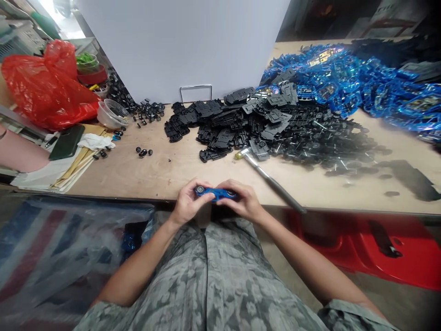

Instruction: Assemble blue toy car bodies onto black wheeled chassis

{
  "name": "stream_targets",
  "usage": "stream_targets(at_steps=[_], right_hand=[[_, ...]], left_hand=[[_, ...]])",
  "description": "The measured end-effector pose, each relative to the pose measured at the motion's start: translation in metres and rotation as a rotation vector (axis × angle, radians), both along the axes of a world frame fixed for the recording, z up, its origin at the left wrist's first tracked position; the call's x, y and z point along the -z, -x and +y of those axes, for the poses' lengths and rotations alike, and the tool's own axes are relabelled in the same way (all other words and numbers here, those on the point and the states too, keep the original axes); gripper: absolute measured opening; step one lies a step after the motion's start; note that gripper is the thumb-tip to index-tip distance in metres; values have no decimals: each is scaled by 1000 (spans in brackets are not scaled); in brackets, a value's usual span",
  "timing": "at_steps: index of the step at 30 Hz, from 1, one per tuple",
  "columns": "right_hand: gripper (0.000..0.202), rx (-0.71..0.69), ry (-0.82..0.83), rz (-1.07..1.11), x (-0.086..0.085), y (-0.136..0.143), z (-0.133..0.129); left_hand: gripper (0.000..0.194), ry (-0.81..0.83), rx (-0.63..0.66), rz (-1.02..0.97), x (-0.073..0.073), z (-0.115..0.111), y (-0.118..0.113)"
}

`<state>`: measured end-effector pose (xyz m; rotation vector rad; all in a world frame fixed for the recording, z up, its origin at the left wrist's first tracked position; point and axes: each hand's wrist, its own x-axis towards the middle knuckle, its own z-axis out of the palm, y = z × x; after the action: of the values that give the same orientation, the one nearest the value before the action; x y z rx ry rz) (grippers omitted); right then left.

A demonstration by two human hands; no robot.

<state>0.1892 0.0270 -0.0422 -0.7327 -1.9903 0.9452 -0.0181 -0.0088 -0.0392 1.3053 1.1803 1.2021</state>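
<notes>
While a blue toy car sat just below the frame's centre, pinched at both ends in the grip of left hand and right hand, a hammer lay right of centre on the worktop, and blue car shells crowded the upper right.

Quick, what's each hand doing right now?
Left hand: closed, holding one end of the blue toy car.
Right hand: closed, holding the other end of the blue toy car.

A pale panel stands behind the wooden tabletop, with a red plastic seat low at right over greyish floor.
</notes>
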Motion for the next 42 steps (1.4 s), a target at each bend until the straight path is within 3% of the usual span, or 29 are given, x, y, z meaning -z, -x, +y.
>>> stream_targets(at_steps=[6, 13, 16, 18, 20, 22, 24, 28, 30, 34, 42], right_hand=[[34, 11, -48, -2, 3, 4, 3], [31, -8, -213, 5, -2, 5, 1], [29, 23, -486, -36, -8, 1, 0], [29, 34, -763, -140, -12, -4, 1], [27, 29, -1015, -247, -14, -9, 5], [25, 19, -1136, -304, -13, -13, 9], [30, 54, -1069, -301, -10, -16, 13], [71, 176, -596, -226, 0, -20, 17], [61, 142, -438, -195, 5, -21, 18], [33, 78, -316, -164, 13, -19, 16], [27, 64, -208, -104, 10, -6, 11]], left_hand=[[24, -58, 48, 23, 1, -2, -2], [28, -95, 25, -3, 0, -6, -4], [43, 80, 4, -263, -11, 0, 3], [49, 276, 89, -422, -21, 7, 10], [49, 395, 194, -453, -28, 14, 16], [50, 384, 212, -402, -29, 18, 18], [52, 306, 159, -331, -24, 20, 18], [47, 64, 108, -173, -3, 17, 14], [42, -33, 127, -95, 6, 16, 13], [42, -91, 167, 47, 12, 17, 14], [30, -321, 166, 278, 4, 17, 8]])
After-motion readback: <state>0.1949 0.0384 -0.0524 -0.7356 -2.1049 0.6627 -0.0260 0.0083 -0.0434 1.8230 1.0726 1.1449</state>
